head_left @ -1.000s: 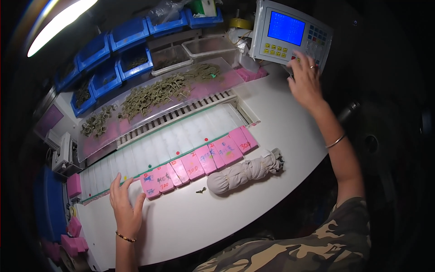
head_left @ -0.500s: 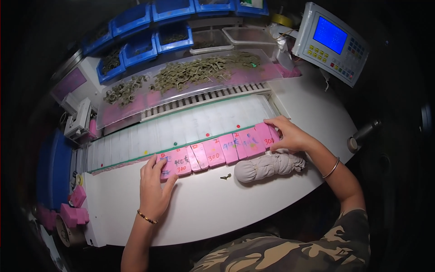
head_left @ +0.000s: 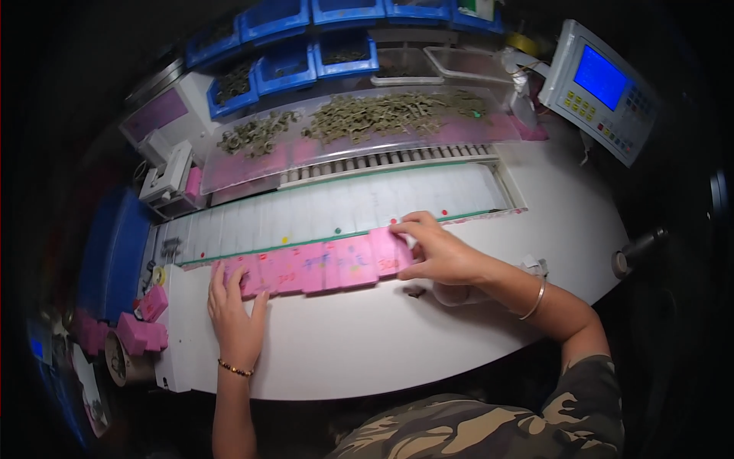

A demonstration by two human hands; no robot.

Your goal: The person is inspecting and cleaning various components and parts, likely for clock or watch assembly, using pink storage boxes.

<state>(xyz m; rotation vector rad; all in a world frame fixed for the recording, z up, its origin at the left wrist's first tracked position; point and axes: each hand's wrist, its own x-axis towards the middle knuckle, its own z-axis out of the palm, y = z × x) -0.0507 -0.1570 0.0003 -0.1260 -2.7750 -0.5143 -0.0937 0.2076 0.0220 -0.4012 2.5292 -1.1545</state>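
A row of pink blocks, foam-like and marked by hand in red and blue, lies along the near side of a white segmented conveyor belt. My left hand grips the row's left end, fingers over the far edge and thumb at the near side. At the other end my right hand has its fingers and thumb around the last block, which sits slightly out of line. A grey cloth bundle is mostly covered by my right forearm. Beside it on the table lies a small dark metal piece.
Behind the belt, a clear tray holds heaps of small metal parts. Blue bins stand above it. A control panel with a blue screen is at far right, a dark cylinder below it. Loose pink pieces sit left.
Both hands have slid the row of pink blocks leftward along the belt's edge. My right forearm now covers most of the cloth bundle. The whole view has shifted too.
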